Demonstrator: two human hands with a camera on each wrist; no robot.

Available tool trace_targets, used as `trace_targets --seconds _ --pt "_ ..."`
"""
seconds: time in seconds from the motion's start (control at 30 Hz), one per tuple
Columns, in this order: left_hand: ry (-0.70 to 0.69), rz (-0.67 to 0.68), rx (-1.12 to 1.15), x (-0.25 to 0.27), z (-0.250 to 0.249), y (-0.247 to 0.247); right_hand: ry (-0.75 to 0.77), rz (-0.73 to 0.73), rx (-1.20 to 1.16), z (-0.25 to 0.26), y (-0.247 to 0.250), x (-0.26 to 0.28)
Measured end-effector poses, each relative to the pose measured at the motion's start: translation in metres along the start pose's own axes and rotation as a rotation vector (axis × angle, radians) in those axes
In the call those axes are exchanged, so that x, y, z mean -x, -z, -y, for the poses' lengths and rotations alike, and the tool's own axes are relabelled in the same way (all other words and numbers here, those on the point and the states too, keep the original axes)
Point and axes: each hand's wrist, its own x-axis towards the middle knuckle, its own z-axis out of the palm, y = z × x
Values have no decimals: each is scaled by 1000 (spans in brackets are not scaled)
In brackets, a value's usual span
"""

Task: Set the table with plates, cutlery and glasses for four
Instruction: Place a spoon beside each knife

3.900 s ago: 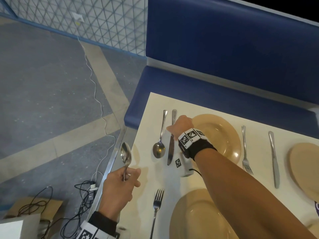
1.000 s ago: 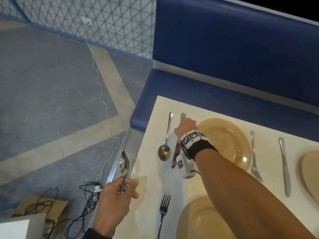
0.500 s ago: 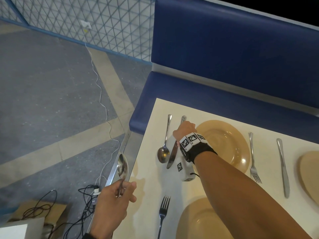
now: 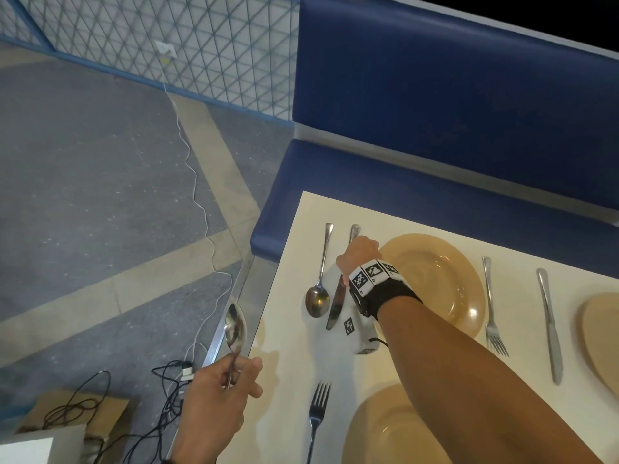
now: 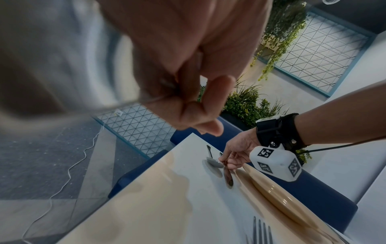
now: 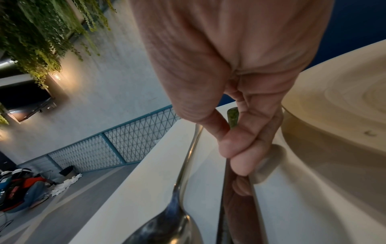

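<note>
My right hand [image 4: 355, 250] reaches across the cream table [image 4: 288, 356] and pinches the handle of a knife [image 4: 336, 304], which lies between a spoon [image 4: 317, 298] and the far tan plate [image 4: 435, 279]. In the right wrist view the fingertips [image 6: 236, 148] pinch the knife [image 6: 236, 208] beside that spoon [image 6: 167, 222]. My left hand [image 4: 239, 373] grips a second spoon [image 4: 235, 326], bowl up, off the table's left edge. In the left wrist view its fingers [image 5: 200, 105] curl round the thin handle.
A fork [image 4: 492, 306] and another knife [image 4: 549, 326] lie right of the far plate, then another plate [image 4: 599, 333]. A near plate [image 4: 385, 430] has a fork [image 4: 316, 416] on its left. A blue bench [image 4: 435, 182] runs behind. Cables [image 4: 160, 396] lie on the floor.
My right hand has stayed on the knife handle, and the blade now slants slightly toward the spoon. My left hand has sunk a little with its spoon.
</note>
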Motion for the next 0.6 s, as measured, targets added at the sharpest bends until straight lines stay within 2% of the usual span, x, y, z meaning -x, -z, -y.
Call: trace_targets --seconds 0.6 --pt "0 13 -15 3 -1 -3 6 10 -19 -2 -2 -2"
